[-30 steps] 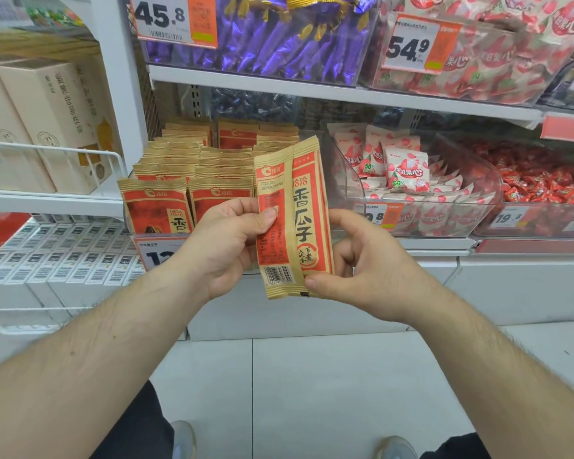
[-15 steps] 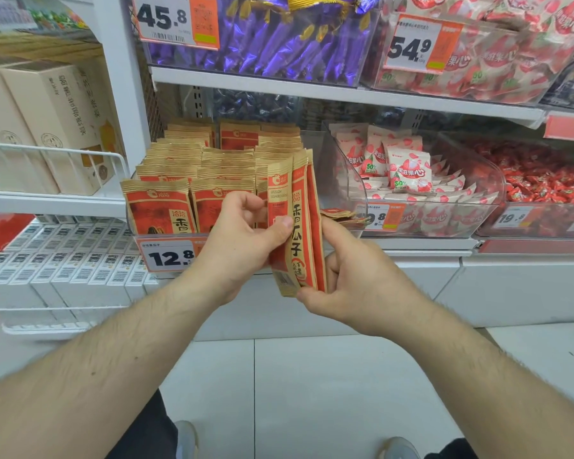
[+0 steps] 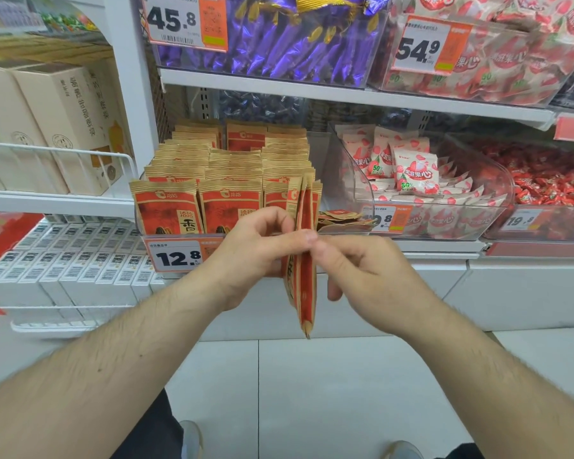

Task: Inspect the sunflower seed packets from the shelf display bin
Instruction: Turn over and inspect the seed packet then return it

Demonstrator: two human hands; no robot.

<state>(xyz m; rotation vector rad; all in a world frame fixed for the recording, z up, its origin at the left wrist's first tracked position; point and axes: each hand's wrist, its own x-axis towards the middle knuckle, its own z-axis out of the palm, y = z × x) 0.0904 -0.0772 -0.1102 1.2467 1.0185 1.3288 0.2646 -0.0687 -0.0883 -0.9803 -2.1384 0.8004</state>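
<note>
Turning the red-and-tan paper seed packets (image 3: 305, 260) edge-on, the left hand (image 3: 256, 256) pinches them; the right hand (image 3: 362, 276) pinches too. Rotate slowly, keeping print readable.

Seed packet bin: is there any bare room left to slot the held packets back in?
The bin is packed across its left and middle rows. The only gap is at its right end, beside the clear divider wall, where a few packets lie flat. Both hands, left hand and right hand, grip the held packets in front.
</note>
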